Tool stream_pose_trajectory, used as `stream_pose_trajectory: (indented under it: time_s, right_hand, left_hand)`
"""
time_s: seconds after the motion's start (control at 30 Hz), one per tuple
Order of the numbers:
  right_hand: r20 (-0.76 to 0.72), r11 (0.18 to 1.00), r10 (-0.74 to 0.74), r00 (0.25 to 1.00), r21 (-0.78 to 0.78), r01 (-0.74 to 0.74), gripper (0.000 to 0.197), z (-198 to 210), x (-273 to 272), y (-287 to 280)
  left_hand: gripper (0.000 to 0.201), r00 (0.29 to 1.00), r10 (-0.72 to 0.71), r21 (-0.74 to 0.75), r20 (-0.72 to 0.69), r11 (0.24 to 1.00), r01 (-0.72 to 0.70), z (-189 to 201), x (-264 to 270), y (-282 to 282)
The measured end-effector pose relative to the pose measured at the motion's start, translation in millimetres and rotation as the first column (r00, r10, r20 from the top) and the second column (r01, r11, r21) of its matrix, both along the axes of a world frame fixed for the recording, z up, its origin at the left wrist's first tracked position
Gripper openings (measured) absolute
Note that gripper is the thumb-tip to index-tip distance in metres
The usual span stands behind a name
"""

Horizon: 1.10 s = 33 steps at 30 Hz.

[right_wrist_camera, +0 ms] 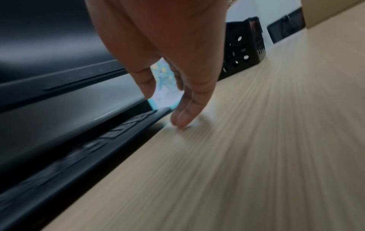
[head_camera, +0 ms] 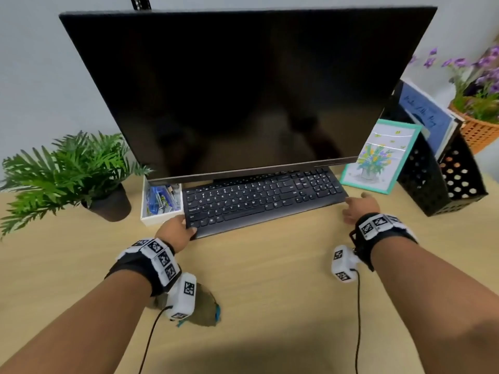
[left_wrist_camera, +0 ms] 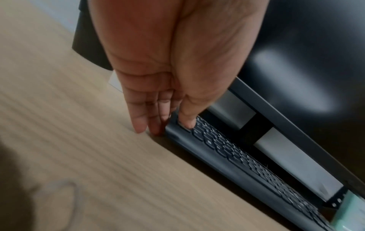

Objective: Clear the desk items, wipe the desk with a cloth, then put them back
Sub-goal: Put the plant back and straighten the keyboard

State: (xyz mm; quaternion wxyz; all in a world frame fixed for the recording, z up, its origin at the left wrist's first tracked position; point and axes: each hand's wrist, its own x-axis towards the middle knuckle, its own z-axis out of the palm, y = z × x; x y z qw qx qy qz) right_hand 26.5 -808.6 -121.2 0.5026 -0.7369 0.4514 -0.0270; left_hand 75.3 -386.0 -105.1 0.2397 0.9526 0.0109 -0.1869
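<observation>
Left hand (head_camera: 176, 230) pinches the black keyboard's (head_camera: 266, 201) near-left corner, thumb on keys, fingers under its edge; right hand (head_camera: 360, 209), fingers relaxed, holding nothing, hovers beside its right end.

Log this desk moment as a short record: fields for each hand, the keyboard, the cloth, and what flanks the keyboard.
left hand: at the keyboard's near-left corner; thumb on top, fingers down at its end edge
right hand: open beside the keyboard's right end, fingers straight, tips near the desk; contact unclear
keyboard: lying on the desk under the monitor's lower edge
cloth: crumpled on the desk, partly hidden under the left wrist
left of keyboard: white tray of small items
right of keyboard: framed flower picture
</observation>
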Motion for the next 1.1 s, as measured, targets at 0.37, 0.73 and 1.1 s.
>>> stream_pose_trajectory:
  time_s: [0.37,0.73,1.1]
  right_hand:
    - [0.03,0.972,0.04,0.999,0.231,-0.046,0.029,4.5,-3.9,-16.4]
    - [-0.054,0.978,-0.034,0.998,0.206,0.044,0.031,3.1,-57.9,-22.8]
    - [-0.234,0.963,0.233,0.944,-0.082,-0.258,0.027,-0.1,-95.0,-27.1]
  left_hand:
    - [0.028,0.984,0.166,-0.006,-0.057,0.986,-0.167,-8.3,-9.3,-8.5]
    - [0.027,0.986,0.045,-0.041,-0.163,0.998,-0.053,-8.7,-42.7,5.3]
    - [0.023,0.967,-0.026,-0.022,-0.255,1.0,0.021,5.8,-58.5,-0.3]
